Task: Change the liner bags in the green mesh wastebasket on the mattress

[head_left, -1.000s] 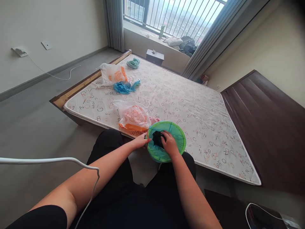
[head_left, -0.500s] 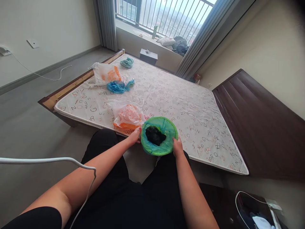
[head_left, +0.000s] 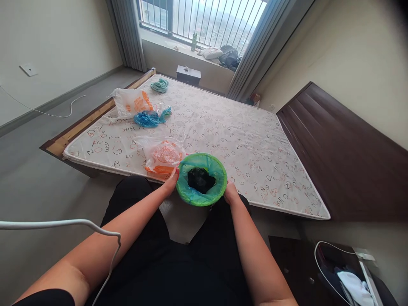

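Between my hands is a round trash bin with a bright green rim and a thin blue-green liner inside. A dark, black mass shows through the middle of its opening. My left hand grips the bin's left side, with the thumb near the rim. On the opposite side my right hand is closed against the bin just below the rim; most of its fingers are hidden behind it. A white and orange plastic bag lies on the mattress just beyond my left hand.
Farther left on the mattress lie another white and orange bag, a crumpled blue bag and a teal bundle. A dark headboard stands at right. A white cable crosses near my left arm. A dark nightstand is at lower right.
My right thumb has moved from over the rim to the bin's outer side. The liner's opening looks slightly flatter and wider. The whole view has shifted a little as my head turned right.
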### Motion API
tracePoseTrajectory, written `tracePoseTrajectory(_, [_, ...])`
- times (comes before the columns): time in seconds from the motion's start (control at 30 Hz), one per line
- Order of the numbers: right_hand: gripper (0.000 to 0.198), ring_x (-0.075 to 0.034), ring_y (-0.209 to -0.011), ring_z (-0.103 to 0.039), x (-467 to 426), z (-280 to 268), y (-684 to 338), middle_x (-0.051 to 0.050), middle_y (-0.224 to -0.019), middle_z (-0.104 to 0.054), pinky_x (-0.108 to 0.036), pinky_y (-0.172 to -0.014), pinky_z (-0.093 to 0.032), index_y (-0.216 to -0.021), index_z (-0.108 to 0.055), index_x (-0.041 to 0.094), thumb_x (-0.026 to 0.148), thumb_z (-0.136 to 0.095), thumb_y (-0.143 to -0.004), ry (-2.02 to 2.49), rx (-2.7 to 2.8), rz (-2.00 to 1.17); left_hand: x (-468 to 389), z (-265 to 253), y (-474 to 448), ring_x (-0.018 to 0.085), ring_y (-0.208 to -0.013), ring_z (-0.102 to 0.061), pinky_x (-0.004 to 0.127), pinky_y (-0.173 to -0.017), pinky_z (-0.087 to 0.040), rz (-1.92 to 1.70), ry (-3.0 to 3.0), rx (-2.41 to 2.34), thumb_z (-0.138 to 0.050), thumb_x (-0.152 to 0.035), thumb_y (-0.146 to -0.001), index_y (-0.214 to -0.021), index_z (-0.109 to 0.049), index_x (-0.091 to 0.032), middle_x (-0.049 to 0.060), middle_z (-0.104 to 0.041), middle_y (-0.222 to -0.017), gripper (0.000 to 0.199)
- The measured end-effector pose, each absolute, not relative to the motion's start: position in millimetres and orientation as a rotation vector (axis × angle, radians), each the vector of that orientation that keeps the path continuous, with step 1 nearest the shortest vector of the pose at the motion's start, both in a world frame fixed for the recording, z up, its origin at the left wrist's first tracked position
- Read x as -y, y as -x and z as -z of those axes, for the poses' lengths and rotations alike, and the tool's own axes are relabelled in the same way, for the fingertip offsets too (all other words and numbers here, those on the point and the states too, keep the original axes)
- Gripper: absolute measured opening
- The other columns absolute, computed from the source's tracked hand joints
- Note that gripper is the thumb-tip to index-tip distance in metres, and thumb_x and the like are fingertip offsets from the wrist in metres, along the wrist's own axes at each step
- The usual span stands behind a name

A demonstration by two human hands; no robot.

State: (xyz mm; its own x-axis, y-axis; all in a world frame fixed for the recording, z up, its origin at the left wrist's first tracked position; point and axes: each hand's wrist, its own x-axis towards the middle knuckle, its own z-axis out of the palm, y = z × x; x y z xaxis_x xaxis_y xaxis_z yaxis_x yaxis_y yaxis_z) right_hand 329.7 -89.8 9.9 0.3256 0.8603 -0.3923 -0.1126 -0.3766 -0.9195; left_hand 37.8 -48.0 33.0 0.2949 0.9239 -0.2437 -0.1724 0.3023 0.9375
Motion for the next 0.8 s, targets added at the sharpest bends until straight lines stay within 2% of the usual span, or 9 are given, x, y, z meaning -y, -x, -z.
tracePoseTrajectory(0.07, [0.04, -0.023, -0.074, -0.07, 90.3, -11.1, -328.3, -0.004, -0.083, -0.077, -0.033, -0.066, -0.057, -0.096, -0.071, 0.021, 0.038, -0.079, -0.06, 1.63, 0.744, -1.172, 48.2, -30.8, -37.5, 0.03, -0.133, -0.06, 0.04, -0.111, -0.05, -0.967, -0.894, -0.897, -0.069, -0.073, -0.084, -0.155, -0.046, -0.022, 0.015, -0.064, -0.146, 0.09])
tracePoseTrajectory(0.13, [0.038, -0.022, -0.074, -0.068, 90.9, -14.0, -329.2, -0.003, -0.082, -0.076, -0.032, -0.065, -0.055, -0.093, -0.071, 0.021, 0.036, -0.079, -0.058, 1.651, 0.777, -1.126, 48.2, -26.9, -36.8, 0.029, -0.118, -0.069, 0.038, -0.099, -0.056, -0.953, -0.808, -0.876, -0.079, -0.062, -0.081, -0.149, -0.051, -0.022, 0.014, -0.07, -0.135, 0.084])
tracePoseTrajectory(0.23, [0.036, -0.021, -0.075, -0.067, 90.8, -18.2, -335.2, -0.002, -0.085, -0.076, -0.031, -0.065, -0.054, -0.094, -0.069, 0.022, 0.039, -0.079, -0.063, 1.669, 0.795, -1.024, 48.0, -19.1, -35.5, 0.023, -0.077, -0.072, 0.032, -0.07, -0.06, -0.811, -0.694, -1.021, -0.078, -0.05, -0.084, -0.136, -0.06, -0.021, 0.009, -0.077, -0.098, 0.062])
tracePoseTrajectory(0.33, [0.032, -0.018, -0.071, -0.063, 89.2, -21.1, -343.2, 0.0, -0.079, -0.071, -0.028, -0.064, -0.052, -0.091, -0.065, 0.024, 0.049, -0.075, -0.074, 1.67, 0.749, -0.785, 47.7, -13.4, -35.1, 0.018, -0.054, -0.063, 0.028, -0.053, -0.054, -0.762, -0.637, -1.161, -0.071, -0.035, -0.088, -0.124, -0.063, -0.02, 0.002, -0.07, -0.073, 0.04])
tracePoseTrajectory(0.43, [0.037, -0.013, -0.066, -0.059, 87.2, -23.7, -348.3, 0.004, -0.075, -0.064, -0.025, -0.061, -0.051, -0.091, -0.059, 0.025, 0.054, -0.076, -0.076, 1.515, 0.615, -0.753, 47.7, -12.5, -36.0, 0.018, -0.056, -0.064, 0.029, -0.053, -0.056, -0.781, -0.615, -1.152, -0.065, -0.028, -0.089, -0.121, -0.062, -0.021, 0.004, -0.072, -0.077, 0.033])
tracePoseTrajectory(0.6, [0.048, -0.011, -0.072, -0.064, 88.1, -29.0, -352.1, 0.005, -0.081, -0.068, -0.024, -0.069, -0.057, -0.092, -0.058, 0.024, 0.049, -0.09, -0.066, 1.19, 0.432, -1.063, 48.4, -17.3, -36.8, 0.02, -0.061, -0.069, 0.034, -0.057, -0.061, -0.777, -0.561, -1.11, -0.065, -0.026, -0.09, -0.126, -0.061, -0.021, 0.006, -0.075, -0.087, 0.036])
tracePoseTrajectory(0.7, [0.05, -0.012, -0.073, -0.066, 91.3, -30.9, -356.0, 0.005, -0.082, -0.071, -0.024, -0.069, -0.058, -0.09, -0.06, 0.023, 0.044, -0.095, -0.061, 1.181, 0.42, -1.166, 47.9, -19.7, -36.5, 0.023, -0.066, -0.072, 0.036, -0.059, -0.063, -0.788, -0.504, -1.106, -0.064, -0.025, -0.091, -0.127, -0.061, -0.022, 0.007, -0.076, -0.089, 0.036])
tracePoseTrajectory(0.8, [0.052, -0.012, -0.068, -0.063, 94.6, -31.4, -358.5, 0.005, -0.076, -0.069, -0.023, -0.062, -0.055, -0.086, -0.061, 0.022, 0.042, -0.098, -0.056, 1.25, 0.447, -1.209, 46.4, -20.8, -36.4, 0.023, -0.067, -0.072, 0.038, -0.062, -0.064, -0.817, -0.466, -1.105, -0.062, -0.024, -0.092, -0.126, -0.063, -0.021, 0.008, -0.077, -0.09, 0.034])
